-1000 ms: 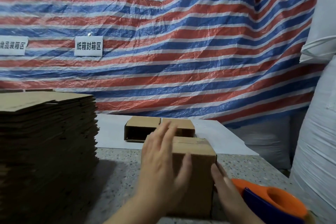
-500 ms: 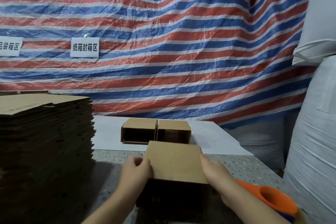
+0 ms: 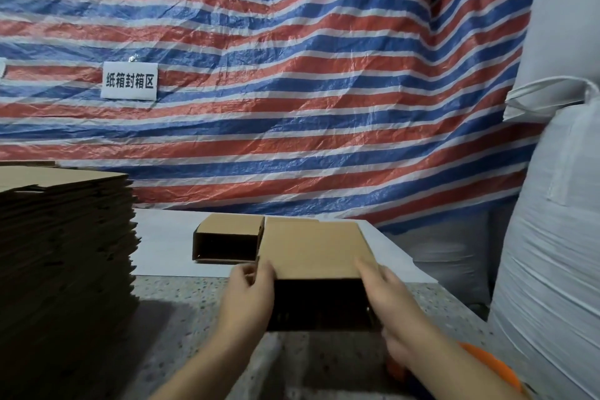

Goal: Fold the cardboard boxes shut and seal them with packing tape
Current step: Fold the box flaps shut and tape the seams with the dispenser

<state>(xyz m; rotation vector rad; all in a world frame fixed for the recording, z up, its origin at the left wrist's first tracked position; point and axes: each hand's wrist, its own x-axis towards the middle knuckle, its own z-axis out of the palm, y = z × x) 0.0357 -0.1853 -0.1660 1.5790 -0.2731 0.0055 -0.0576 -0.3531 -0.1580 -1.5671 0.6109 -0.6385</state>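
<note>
I see both hands on the cardboard box (image 3: 311, 250): left hand (image 3: 248, 299) fingers (image 3: 267, 273) curled around its left side, right hand (image 3: 394, 305) fingers (image 3: 367, 268) wrapped on its right side. Box lies on its side on the speckled counter (image 3: 181, 299), dark open end toward me. Second box (image 3: 229, 237) just behind-left on a white sheet (image 3: 162, 237). Flat cardboard stack (image 3: 61, 269) at left, orange tape dispenser (image 3: 490, 367) under right forearm, striped tarp (image 3: 292, 75) behind

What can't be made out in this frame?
- Tape dispenser: head view, mostly hidden by right forearm and cut by the bottom edge.
- Held box: near open side too dark to see inside.
- Second box behind it: hidden by the held box.
- Flat cardboard stack: cut by left edge.
</note>
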